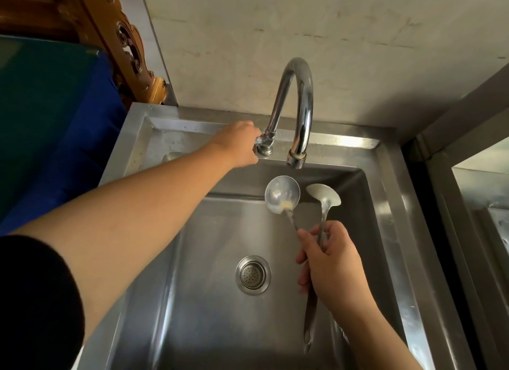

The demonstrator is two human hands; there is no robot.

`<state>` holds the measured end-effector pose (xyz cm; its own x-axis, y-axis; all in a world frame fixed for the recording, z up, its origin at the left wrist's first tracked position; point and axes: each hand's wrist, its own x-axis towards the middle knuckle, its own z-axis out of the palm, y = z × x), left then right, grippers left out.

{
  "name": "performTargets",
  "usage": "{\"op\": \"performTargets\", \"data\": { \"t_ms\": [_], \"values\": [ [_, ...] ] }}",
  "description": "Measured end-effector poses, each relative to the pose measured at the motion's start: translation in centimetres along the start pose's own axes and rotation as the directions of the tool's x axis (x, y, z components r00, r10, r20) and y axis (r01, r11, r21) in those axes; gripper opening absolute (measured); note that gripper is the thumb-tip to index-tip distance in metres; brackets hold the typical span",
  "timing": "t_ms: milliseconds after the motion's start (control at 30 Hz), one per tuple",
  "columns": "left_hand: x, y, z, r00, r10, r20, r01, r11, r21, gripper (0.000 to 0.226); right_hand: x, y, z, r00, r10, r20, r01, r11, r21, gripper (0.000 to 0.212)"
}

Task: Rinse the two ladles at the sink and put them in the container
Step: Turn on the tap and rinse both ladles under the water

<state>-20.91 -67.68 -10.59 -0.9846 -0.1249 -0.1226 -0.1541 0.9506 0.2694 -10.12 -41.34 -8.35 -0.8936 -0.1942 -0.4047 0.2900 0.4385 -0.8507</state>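
Below, a steel sink (391,193) fills most of the view, its deep basin bare apart from a round drain strainer (253,275) in the floor. At the back edge a curved chrome tap (298,105) arches up and over, its spout ending above the basin; no water shows at its mouth. To the left stands a blue and green surface (55,116) with a carved wooden frame (129,44) behind it. The left hand (237,143) reaches across to the tap's base with its fingers curled around the small valve there. The right hand (332,267) is closed around two ladle handles together, holding both over the basin just under the spout. The left ladle (282,194) faces up and shows a yellowish smear near the neck of its bowl. The right ladle (324,197) sits just beside it, its bowl tipped away, and one long handle sticks out below the fist.
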Motion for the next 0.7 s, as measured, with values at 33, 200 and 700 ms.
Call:
{"op": "performTargets", "data": {
  "t_ms": [33,200,700],
  "values": [
    [0.1,0.1,-0.1,1.000,-0.002,0.004,0.002,1.000,0.005,0.023,0.0,0.0,-0.1,1.000,-0.001,0.009,0.001,1.000,0.006,0.013],
    [0.6,0.2,-0.8,0.998,-0.017,0.053,0.016,1.000,0.016,0.018,0.4,-0.4,-0.3,0.999,-0.002,0.036,0.000,0.999,0.039,0.013],
    [1.5,0.3,-1.9,0.984,-0.047,0.170,0.047,0.999,0.003,0.018,0.2,-0.9,-0.1,1.000,0.001,0.006,-0.001,1.000,-0.010,0.014]
  ]
}}
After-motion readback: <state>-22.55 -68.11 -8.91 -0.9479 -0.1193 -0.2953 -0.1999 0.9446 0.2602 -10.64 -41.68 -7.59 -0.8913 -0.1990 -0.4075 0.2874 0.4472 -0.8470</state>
